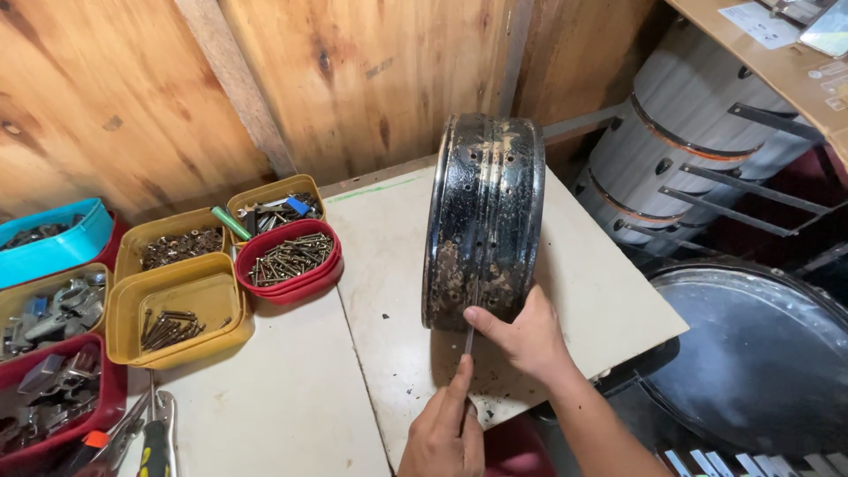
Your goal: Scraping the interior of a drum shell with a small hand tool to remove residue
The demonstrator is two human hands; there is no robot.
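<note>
Black wheel rim (484,221) stands on edge at centre frame on the table (291,397); both hands at its lower edge.

Right hand (523,337) braces the rim's bottom and pinches the upper part of a thin metal tool (469,340); left hand (442,433) is closed around the tool's lower end. Tool tip meets the rusty, flaking patch low on the rim. Judged progress: partial, since dark flecks lie on the table beneath, yet rust and chipped paint remain across much of the band. Table pale, scuffed. Left of frame: yellow tubs (177,305) and a red tub (290,261) of screws. Plank wall (336,79) behind; metal drums (689,150) at right.
</note>
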